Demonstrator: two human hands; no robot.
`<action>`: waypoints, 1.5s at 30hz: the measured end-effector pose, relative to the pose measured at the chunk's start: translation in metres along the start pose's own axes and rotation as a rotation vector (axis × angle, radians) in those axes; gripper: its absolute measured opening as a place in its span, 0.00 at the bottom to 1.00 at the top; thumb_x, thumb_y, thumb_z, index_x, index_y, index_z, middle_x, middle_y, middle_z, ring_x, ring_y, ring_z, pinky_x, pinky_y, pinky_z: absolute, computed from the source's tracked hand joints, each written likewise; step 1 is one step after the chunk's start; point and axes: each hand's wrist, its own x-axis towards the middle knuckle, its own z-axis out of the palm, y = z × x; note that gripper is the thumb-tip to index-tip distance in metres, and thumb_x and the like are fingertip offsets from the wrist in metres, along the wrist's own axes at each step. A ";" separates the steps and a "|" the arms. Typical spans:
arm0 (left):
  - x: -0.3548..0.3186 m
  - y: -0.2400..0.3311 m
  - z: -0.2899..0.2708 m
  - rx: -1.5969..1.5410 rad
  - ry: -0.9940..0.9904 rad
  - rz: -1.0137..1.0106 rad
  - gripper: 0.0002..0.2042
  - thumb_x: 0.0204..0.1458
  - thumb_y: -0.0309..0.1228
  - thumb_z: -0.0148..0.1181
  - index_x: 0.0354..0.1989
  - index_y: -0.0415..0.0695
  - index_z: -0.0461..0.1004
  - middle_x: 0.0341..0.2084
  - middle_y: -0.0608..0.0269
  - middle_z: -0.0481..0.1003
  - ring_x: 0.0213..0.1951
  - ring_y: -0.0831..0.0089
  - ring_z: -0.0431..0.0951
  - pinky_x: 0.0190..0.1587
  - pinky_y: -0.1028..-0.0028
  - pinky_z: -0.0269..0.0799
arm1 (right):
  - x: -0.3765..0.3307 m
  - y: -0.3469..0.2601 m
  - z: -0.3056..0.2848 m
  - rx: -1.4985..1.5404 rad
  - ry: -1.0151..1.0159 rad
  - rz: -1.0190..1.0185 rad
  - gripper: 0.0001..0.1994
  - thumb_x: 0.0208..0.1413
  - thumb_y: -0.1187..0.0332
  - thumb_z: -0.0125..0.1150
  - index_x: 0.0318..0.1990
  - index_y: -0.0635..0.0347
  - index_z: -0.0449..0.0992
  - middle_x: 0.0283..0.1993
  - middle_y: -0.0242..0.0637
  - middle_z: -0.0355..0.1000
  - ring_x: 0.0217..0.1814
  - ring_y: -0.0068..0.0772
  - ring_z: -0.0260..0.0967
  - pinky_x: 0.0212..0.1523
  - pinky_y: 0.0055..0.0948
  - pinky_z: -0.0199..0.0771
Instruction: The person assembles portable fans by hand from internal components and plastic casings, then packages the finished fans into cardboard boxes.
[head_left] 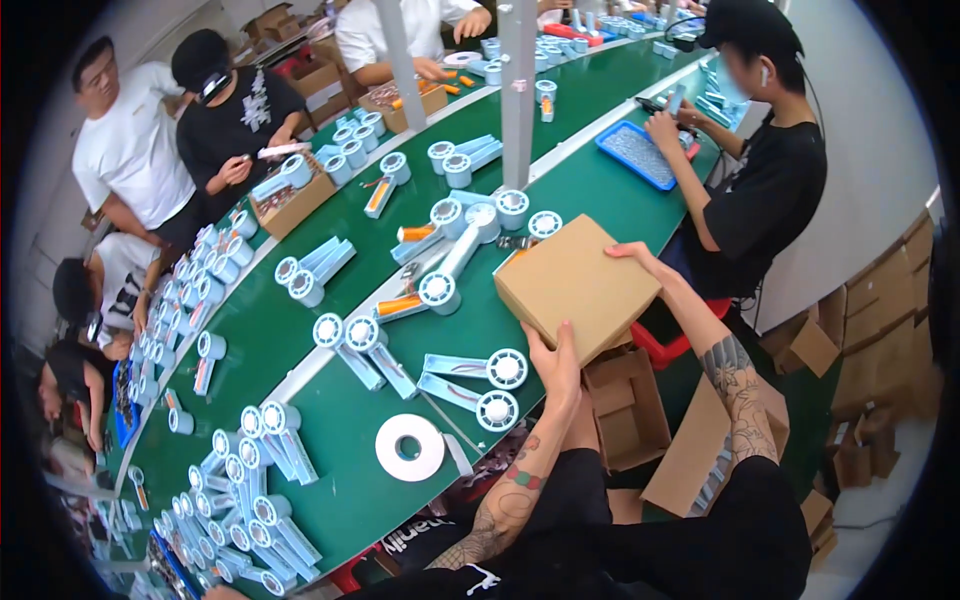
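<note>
On the worktop (345, 430), clustered fan units (270, 510) at near left, tape roll (383, 450) right of them; farther right, box (580, 285) between left hand (553, 362) and right hand (635, 257); tray (655, 183) beyond the box, open carton (622, 405) below.

Fans (438, 289) obstruct left of the carton (580, 285); bare tabletop (345, 425) flanks the white roll (387, 450).

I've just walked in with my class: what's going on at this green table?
A person's left hand and right hand hold a cardboard box at the near edge of the green table. Light-blue fans lie scattered across it, and a white roll lies to the left of the left hand. Beyond the box, a co-worker in black handles something beside a blue tray. More people work along the far side.
</note>
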 end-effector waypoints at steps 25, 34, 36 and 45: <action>0.028 -0.012 0.001 0.388 0.218 0.245 0.21 0.53 0.27 0.53 0.55 0.30 0.64 0.57 0.39 0.63 0.52 0.52 0.67 0.55 0.64 0.62 | 0.000 -0.054 0.016 -1.007 0.096 -0.123 0.25 0.50 0.52 0.68 0.22 0.72 0.75 0.20 0.40 0.70 0.16 0.32 0.64 0.21 0.26 0.68; -0.010 -0.028 0.014 0.697 0.216 0.401 0.28 0.50 0.20 0.49 0.63 0.31 0.57 0.66 0.36 0.48 0.63 0.42 0.53 0.65 0.57 0.51 | -0.014 -0.009 0.023 -0.971 0.273 -0.369 0.18 0.53 0.58 0.64 0.38 0.68 0.72 0.38 0.46 0.67 0.36 0.43 0.65 0.39 0.34 0.68; -0.030 -0.038 0.023 0.716 0.196 0.485 0.31 0.49 0.19 0.50 0.66 0.34 0.55 0.66 0.37 0.50 0.65 0.43 0.52 0.66 0.58 0.51 | -0.001 0.019 -0.006 -0.993 0.233 -0.573 0.27 0.57 0.52 0.60 0.58 0.58 0.62 0.61 0.53 0.54 0.59 0.56 0.54 0.58 0.45 0.56; -0.092 0.054 -0.036 0.633 -0.243 0.733 0.29 0.44 0.14 0.50 0.59 0.40 0.66 0.65 0.42 0.53 0.63 0.48 0.57 0.63 0.59 0.57 | -0.106 0.038 0.025 -1.533 0.013 -1.142 0.26 0.62 0.57 0.52 0.61 0.65 0.64 0.67 0.60 0.56 0.68 0.62 0.54 0.67 0.44 0.54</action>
